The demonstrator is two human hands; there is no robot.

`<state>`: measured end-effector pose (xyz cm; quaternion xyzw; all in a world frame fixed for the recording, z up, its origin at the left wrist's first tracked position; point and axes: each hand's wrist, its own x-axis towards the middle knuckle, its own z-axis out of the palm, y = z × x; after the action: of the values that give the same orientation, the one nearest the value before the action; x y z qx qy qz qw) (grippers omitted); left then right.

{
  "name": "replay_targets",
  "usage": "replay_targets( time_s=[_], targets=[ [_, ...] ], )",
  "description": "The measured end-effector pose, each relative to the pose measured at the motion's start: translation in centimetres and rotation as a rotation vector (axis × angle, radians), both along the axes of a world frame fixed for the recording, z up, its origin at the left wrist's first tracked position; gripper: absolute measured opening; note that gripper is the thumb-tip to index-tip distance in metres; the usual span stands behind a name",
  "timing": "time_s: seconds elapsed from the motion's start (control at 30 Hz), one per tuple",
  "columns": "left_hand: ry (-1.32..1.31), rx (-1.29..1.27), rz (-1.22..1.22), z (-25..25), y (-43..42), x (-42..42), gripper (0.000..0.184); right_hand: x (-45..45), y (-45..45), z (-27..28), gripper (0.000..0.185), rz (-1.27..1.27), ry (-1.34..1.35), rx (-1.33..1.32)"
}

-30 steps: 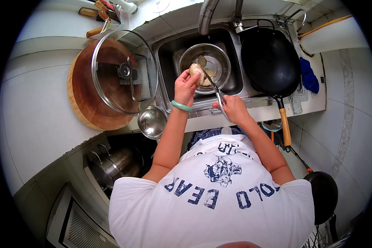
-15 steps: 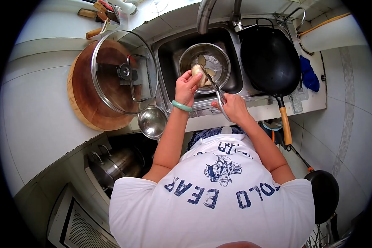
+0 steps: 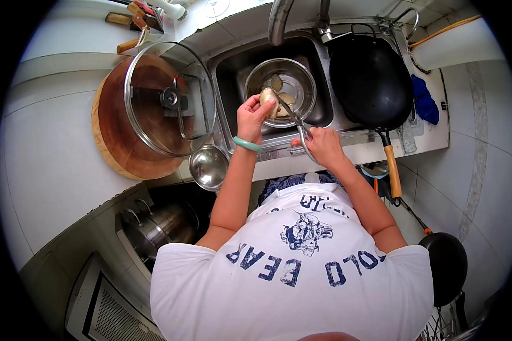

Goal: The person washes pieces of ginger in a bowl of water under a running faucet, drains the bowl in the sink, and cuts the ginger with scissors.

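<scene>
My left hand (image 3: pixel 251 120) pinches a pale beige, roundish piece of food (image 3: pixel 268 99) over the near left part of a steel bowl (image 3: pixel 312 85); its exact kind cannot be made out. Wrapped around the handles of metal kitchen scissors (image 3: pixel 302 134) is my right hand (image 3: pixel 325 145). The scissor blades point up and left, reaching against the right side of the food piece. Several flat, pale brownish pieces (image 3: pixel 276 83) lie in the bowl, partly hidden by the hand and blades. The bowl rests in the sink (image 3: pixel 224 94).
A black wok (image 3: pixel 371 82) covers the sink's right side. To the left, a glass lid (image 3: pixel 153 131) and a cleaver lie over a round wooden chopping board (image 3: pixel 109 133). A steel ladle (image 3: pixel 209 167) sits at the counter edge. The faucet (image 3: pixel 280 23) hangs above the sink.
My left hand and the food piece have shifted very slightly left. The scissors remain at the piece with little visible movement.
</scene>
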<state>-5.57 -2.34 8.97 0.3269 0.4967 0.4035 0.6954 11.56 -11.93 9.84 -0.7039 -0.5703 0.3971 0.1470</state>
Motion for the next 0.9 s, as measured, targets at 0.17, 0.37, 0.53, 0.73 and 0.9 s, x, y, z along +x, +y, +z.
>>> replay_targets(
  time_s=[0.17, 0.37, 0.53, 0.73, 0.9],
  targets=[
    [0.071, 0.034, -0.006, 0.9, 0.1, 0.1, 0.020, 0.0, 0.0, 0.1, 0.065, 0.000, -0.034, 0.044],
    [0.103, 0.064, -0.018, 0.6, 0.2, 0.0, 0.020, -0.2, -0.1, 0.2, 0.067, 0.006, -0.057, 0.046],
    [0.099, 0.065, -0.033, 0.2, -0.1, 0.2, 0.019, -0.3, -0.1, 0.3, 0.070, 0.003, -0.056, 0.016],
    [0.094, 0.074, -0.026, -0.3, -0.3, 0.3, 0.015, -0.3, -0.1, 0.6, 0.073, -0.009, -0.065, -0.025],
    [0.095, 0.082, -0.020, -0.3, -0.3, 0.3, 0.015, -0.2, 0.0, 0.5, 0.072, -0.002, -0.076, -0.028]
  ],
)
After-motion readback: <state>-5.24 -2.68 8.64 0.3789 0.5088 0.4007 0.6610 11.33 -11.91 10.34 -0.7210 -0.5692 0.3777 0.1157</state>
